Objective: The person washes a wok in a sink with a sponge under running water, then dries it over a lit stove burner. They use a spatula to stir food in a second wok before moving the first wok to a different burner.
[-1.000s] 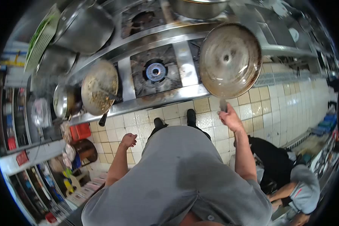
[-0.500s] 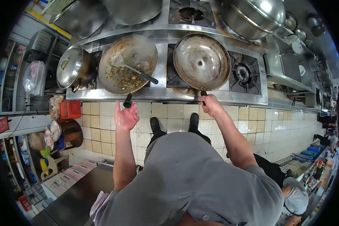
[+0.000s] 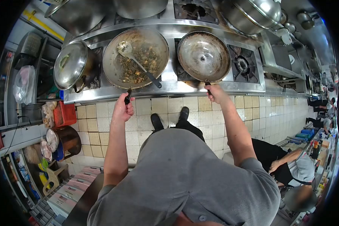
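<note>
My left hand [image 3: 123, 107] is closed round the black handle of the left pan [image 3: 111, 71]. Chopped dark food [image 3: 139, 66] is spread inside that pan, and a spatula [image 3: 137, 63] lies across it with its black handle over the near right rim. My right hand [image 3: 217, 93] grips the short handle of the right pan [image 3: 203, 60], which is empty and stained brown round its wall. Both pans sit on the steel stove.
A lidded pot [image 3: 69, 64] stands left of the pans, an uncovered burner [image 3: 242, 65] right of them. Large pots line the back. A red crate [image 3: 65, 113] is at lower left. A co-worker [image 3: 299, 165] is at lower right, others farther off.
My left hand was open beside the left pan's handle and now grips it. The spatula has shifted in that pan. The view has moved, and the co-worker at lower right shows more.
</note>
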`<state>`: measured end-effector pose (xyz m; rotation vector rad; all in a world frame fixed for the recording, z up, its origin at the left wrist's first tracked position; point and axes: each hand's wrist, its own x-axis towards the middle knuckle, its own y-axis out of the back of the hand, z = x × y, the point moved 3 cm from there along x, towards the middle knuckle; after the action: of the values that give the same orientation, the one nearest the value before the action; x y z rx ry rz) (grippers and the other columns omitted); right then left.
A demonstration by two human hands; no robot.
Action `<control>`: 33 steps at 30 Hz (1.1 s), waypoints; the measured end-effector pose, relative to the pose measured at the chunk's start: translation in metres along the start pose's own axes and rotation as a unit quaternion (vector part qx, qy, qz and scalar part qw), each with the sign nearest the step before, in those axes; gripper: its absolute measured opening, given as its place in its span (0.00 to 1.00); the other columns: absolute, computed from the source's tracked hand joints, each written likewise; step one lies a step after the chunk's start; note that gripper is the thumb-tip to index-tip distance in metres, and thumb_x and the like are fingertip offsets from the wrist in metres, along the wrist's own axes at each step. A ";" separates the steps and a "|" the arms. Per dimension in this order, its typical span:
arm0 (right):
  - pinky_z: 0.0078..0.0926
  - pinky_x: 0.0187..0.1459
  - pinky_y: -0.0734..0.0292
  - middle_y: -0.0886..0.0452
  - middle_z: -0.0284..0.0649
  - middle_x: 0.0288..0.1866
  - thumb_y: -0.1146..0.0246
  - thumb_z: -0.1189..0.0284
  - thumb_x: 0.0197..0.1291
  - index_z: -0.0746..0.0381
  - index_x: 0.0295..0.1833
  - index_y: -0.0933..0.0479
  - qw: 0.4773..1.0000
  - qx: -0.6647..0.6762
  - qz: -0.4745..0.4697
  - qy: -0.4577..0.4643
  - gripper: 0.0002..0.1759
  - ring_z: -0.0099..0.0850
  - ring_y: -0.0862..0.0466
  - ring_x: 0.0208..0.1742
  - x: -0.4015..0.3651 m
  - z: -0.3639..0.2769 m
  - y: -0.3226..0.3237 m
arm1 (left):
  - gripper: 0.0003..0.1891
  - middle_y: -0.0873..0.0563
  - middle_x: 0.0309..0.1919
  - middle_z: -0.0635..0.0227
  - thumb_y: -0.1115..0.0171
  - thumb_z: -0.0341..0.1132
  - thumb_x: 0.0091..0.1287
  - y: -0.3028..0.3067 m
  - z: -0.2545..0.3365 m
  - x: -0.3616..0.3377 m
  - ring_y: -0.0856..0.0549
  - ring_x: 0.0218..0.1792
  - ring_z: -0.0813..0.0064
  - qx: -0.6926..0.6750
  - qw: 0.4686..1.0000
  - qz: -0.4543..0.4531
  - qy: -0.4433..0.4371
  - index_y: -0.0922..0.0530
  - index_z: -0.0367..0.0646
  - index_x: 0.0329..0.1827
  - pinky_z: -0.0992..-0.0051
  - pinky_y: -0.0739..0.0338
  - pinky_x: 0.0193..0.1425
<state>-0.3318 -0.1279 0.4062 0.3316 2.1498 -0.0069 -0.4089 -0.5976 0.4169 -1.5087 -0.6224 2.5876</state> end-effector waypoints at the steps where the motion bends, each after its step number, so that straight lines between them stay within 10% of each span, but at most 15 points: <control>1: 0.24 0.13 0.39 0.25 0.35 0.23 0.39 0.64 0.68 0.63 0.43 0.25 1.000 0.000 0.002 -0.001 0.12 0.22 0.31 0.15 0.001 0.002 0.002 | 0.24 0.34 0.12 0.79 0.39 0.59 0.67 0.001 0.001 0.000 0.37 0.12 0.82 0.014 1.000 -0.002 -0.005 0.22 0.42 0.41 0.78 0.46 0.17; 6: 0.39 0.32 0.19 0.15 0.52 0.42 0.44 0.54 0.73 0.67 0.55 0.25 0.998 0.023 0.030 -0.043 0.24 0.39 0.14 0.29 -0.036 0.006 0.026 | 0.28 0.30 0.13 0.76 0.41 0.63 0.68 -0.002 0.001 -0.009 0.33 0.13 0.79 0.034 0.999 0.012 -0.026 0.21 0.42 0.43 0.77 0.44 0.18; 10: 0.49 0.47 0.18 0.19 0.60 0.54 0.49 0.52 0.75 0.66 0.64 0.29 0.992 -0.006 -0.071 -0.102 0.28 0.49 0.13 0.42 0.078 0.134 0.069 | 0.33 0.25 0.15 0.72 0.45 0.69 0.68 -0.007 -0.005 -0.021 0.27 0.15 0.75 0.032 0.998 0.033 -0.032 0.20 0.43 0.45 0.76 0.39 0.21; 13: 0.52 0.56 0.19 0.23 0.62 0.59 0.50 0.54 0.76 0.67 0.63 0.31 0.952 0.297 0.003 -0.070 0.27 0.53 0.15 0.49 0.152 0.167 0.020 | 0.35 0.21 0.19 0.68 0.47 0.72 0.68 -0.005 -0.011 -0.027 0.22 0.18 0.72 0.004 0.998 0.060 -0.036 0.21 0.42 0.47 0.75 0.35 0.23; 15: 0.54 0.61 0.20 0.23 0.59 0.58 0.45 0.61 0.73 0.67 0.60 0.29 0.827 0.557 -0.044 -0.058 0.21 0.53 0.17 0.52 0.178 0.168 -0.021 | 0.37 0.19 0.21 0.66 0.48 0.73 0.68 -0.002 -0.014 -0.036 0.20 0.20 0.70 0.007 0.997 0.071 -0.042 0.21 0.42 0.48 0.74 0.33 0.24; 19: 0.45 0.59 0.16 0.22 0.52 0.56 0.35 0.66 0.68 0.63 0.54 0.25 0.826 0.554 -0.050 0.090 0.15 0.46 0.17 0.53 0.187 0.175 -0.056 | 0.35 0.15 0.25 0.63 0.49 0.70 0.71 -0.005 -0.024 -0.051 0.16 0.24 0.68 0.047 0.991 0.112 -0.060 0.22 0.41 0.52 0.72 0.27 0.26; 21: 0.44 0.58 0.14 0.21 0.49 0.51 0.44 0.73 0.75 0.63 0.56 0.28 0.807 0.586 -0.064 -0.036 0.09 0.43 0.17 0.54 0.175 0.173 -0.062 | 0.33 0.13 0.28 0.61 0.47 0.67 0.72 -0.005 -0.028 -0.055 0.14 0.26 0.67 0.056 0.989 0.111 -0.084 0.22 0.42 0.53 0.72 0.25 0.28; 27: 0.39 0.59 0.16 0.21 0.46 0.54 0.46 0.83 0.68 0.66 0.54 0.25 0.785 0.620 0.003 0.026 0.11 0.39 0.18 0.53 0.211 0.195 -0.089 | 0.28 0.13 0.29 0.62 0.45 0.62 0.74 0.027 -0.029 -0.042 0.13 0.27 0.67 0.055 0.992 0.096 -0.068 0.22 0.44 0.54 0.71 0.23 0.29; 33: 0.44 0.49 0.12 0.21 0.44 0.58 0.41 0.72 0.72 0.59 0.62 0.27 0.792 0.608 0.022 0.053 0.15 0.42 0.17 0.49 0.198 0.184 -0.096 | 0.24 0.13 0.31 0.64 0.47 0.62 0.75 0.049 -0.002 -0.027 0.13 0.29 0.66 0.094 0.991 0.081 -0.047 0.24 0.50 0.52 0.70 0.23 0.31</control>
<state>-0.3106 -0.1981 0.1294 1.1201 1.9507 -1.4151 -0.3868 -0.6492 0.4196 -1.4412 -0.2636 2.7579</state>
